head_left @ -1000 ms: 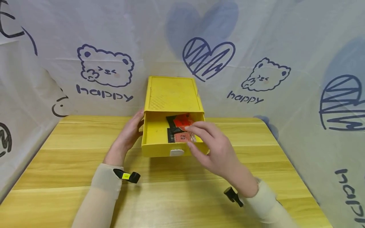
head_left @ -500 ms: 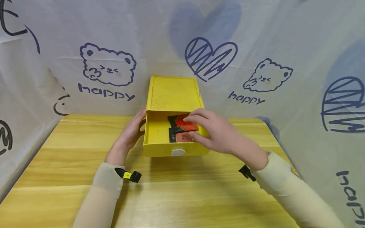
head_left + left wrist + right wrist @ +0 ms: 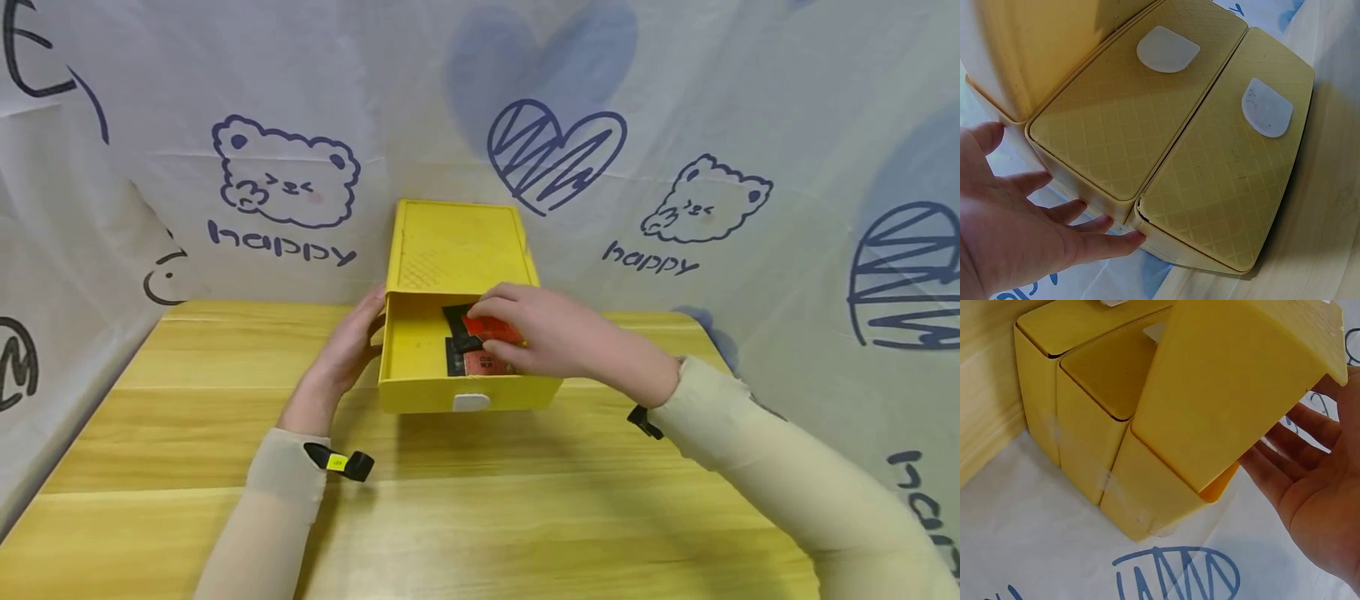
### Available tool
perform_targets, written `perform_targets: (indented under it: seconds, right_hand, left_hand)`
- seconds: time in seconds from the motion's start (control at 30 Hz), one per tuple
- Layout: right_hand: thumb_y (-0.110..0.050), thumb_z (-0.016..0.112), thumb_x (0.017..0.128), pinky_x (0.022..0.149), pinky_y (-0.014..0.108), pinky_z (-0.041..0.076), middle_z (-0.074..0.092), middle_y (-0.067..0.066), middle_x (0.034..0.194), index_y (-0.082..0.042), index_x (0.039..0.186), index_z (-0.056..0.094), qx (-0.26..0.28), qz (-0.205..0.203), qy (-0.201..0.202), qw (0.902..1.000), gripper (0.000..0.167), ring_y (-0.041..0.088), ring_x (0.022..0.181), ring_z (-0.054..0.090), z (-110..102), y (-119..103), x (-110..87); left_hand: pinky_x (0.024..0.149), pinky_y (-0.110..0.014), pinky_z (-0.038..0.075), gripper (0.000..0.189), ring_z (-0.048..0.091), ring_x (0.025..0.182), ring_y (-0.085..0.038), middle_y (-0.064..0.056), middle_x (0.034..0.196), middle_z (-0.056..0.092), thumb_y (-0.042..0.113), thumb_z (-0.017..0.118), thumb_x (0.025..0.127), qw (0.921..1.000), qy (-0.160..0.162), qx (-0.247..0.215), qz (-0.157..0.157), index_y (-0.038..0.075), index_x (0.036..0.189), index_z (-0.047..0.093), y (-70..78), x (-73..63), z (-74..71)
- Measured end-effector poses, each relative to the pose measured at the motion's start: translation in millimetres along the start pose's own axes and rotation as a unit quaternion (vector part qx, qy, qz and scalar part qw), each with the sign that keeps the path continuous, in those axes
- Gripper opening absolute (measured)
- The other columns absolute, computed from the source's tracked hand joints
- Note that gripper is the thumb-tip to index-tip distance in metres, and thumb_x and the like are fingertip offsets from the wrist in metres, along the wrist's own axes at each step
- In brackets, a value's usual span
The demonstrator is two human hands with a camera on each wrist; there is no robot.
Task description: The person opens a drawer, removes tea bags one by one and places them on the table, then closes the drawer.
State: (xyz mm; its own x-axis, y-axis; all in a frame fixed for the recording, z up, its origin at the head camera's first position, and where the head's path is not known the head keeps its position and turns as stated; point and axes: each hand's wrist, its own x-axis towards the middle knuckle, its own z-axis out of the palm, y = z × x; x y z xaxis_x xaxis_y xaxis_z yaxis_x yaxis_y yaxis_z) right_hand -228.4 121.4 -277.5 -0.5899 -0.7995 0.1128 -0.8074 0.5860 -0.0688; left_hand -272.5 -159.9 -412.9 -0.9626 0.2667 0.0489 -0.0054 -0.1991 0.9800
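Observation:
A yellow drawer cabinet stands at the table's back edge, with its top drawer pulled out. Inside lie a red and black sachet and, in front of it, a second sachet with a black end and a pale red part. My left hand rests along the cabinet's left side; in the left wrist view its fingers are spread at the side edge. Over the drawer's right wall reaches my right hand, thumb and forefinger apart on either side of the red and black sachet. The drawer wall hides some fingertips in the right wrist view.
Two closed lower drawers with white tab handles show in the left wrist view. The wooden table spreads out in front. A white cloth with drawn bears and hearts hangs close behind the cabinet.
My right hand has moved in from the drawer's front right corner, its wrist swinging right, and its fingertips have shifted left over the red and black sachet. My left hand stays at the cabinet's side.

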Motion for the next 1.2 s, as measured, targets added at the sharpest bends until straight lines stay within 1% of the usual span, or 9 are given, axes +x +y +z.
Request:
perform_targets:
  seconds: [0.13,0.33,0.4,0.47,0.57,0.7,0.9,1.0,1.2]
  right_hand:
    - [-0.028,0.068,0.102,0.1,0.042,0.055,0.065,0.01,0.138,-0.006,0.137,0.066,-0.008,0.012,-0.034,0.9993,0.041,0.026,0.116,0.065,-0.8,-1.3,7.6]
    - [-0.029,0.065,0.104,0.089,0.037,0.058,0.07,0.009,0.129,-0.004,0.139,0.065,-0.008,0.018,-0.065,0.9977,0.042,0.022,0.097,0.067,-1.7,-3.5,15.7]
    - [-0.03,0.064,0.105,0.091,0.037,0.058,0.07,0.009,0.13,-0.004,0.14,0.063,-0.011,0.02,-0.079,0.9966,0.044,0.022,0.097,0.067,-1.4,-4.5,18.4]
    - [-0.032,0.062,0.106,0.095,0.038,0.057,0.069,0.009,0.132,-0.003,0.143,0.061,-0.014,0.024,-0.094,0.9952,0.047,0.021,0.1,0.068,-1.0,-5.4,21.0]
    - [-0.038,0.06,0.107,0.104,0.04,0.053,0.065,0.01,0.141,-0.004,0.148,0.057,-0.019,0.035,-0.12,0.992,0.054,0.023,0.113,0.068,0.0,-6.5,25.1]
    - [-0.044,0.057,0.107,0.11,0.041,0.049,0.06,0.011,0.148,-0.004,0.153,0.051,-0.026,0.051,-0.147,0.9874,0.062,0.026,0.126,0.064,2.6,-6.7,30.4]
    - [-0.055,0.054,0.105,0.111,0.043,0.047,0.054,0.013,0.153,-0.004,0.159,0.041,-0.044,0.081,-0.193,0.9769,0.075,0.027,0.127,0.06,8.4,-7.1,38.1]
    - [-0.059,0.053,0.104,0.115,0.044,0.043,0.05,0.014,0.157,-0.005,0.161,0.038,-0.051,0.098,-0.21,0.9715,0.079,0.029,0.136,0.055,12.2,-6.5,40.4]
    - [-0.059,0.052,0.104,0.119,0.045,0.037,0.045,0.017,0.16,-0.004,0.161,0.037,-0.054,0.1,-0.222,0.9684,0.08,0.032,0.144,0.047,17.9,-5.5,42.8]
  left_hand:
    - [0.121,-0.066,0.017,0.059,0.017,0.157,-0.033,-0.006,0.172,0.019,0.041,0.03,0.114,1.0,-0.001,0.0,0.001,0.019,0.168,0.02,-1.2,-0.3,-0.9]
    - [0.122,-0.066,0.015,0.059,0.016,0.158,-0.032,-0.006,0.173,0.016,0.04,0.029,0.114,1.0,-0.002,0.001,0.002,0.017,0.168,0.018,-1.2,-0.7,-1.3]
    - [0.122,-0.066,0.015,0.059,0.016,0.158,-0.032,-0.006,0.173,0.016,0.04,0.029,0.114,1.0,-0.003,0.0,0.002,0.017,0.168,0.018,-1.1,-0.6,-1.4]
    - [0.121,-0.066,0.015,0.059,0.016,0.158,-0.032,-0.006,0.173,0.017,0.04,0.029,0.114,1.0,-0.002,0.0,0.002,0.017,0.168,0.019,-0.8,-0.5,-1.3]
    - [0.121,-0.066,0.015,0.06,0.016,0.157,-0.033,-0.006,0.173,0.016,0.04,0.029,0.114,1.0,0.0,0.001,0.0,0.017,0.168,0.018,-0.7,-0.8,-0.9]
    - [0.121,-0.066,0.015,0.059,0.016,0.157,-0.033,-0.006,0.173,0.017,0.04,0.029,0.114,1.0,0.0,0.0,-0.001,0.016,0.168,0.019,-0.5,-1.2,-0.8]
    - [0.121,-0.067,0.015,0.06,0.017,0.157,-0.033,-0.007,0.172,0.018,0.041,0.03,0.114,1.0,-0.001,0.002,0.001,0.016,0.167,0.021,0.7,-1.6,-0.3]
    - [0.122,-0.067,0.015,0.06,0.017,0.157,-0.033,-0.007,0.173,0.018,0.04,0.03,0.114,1.0,0.0,0.002,-0.001,0.015,0.167,0.02,0.8,-1.7,-0.3]
    - [0.122,-0.067,0.014,0.06,0.015,0.158,-0.034,-0.006,0.174,0.015,0.039,0.029,0.114,1.0,0.001,0.003,-0.004,0.015,0.168,0.017,0.9,-2.1,-1.0]
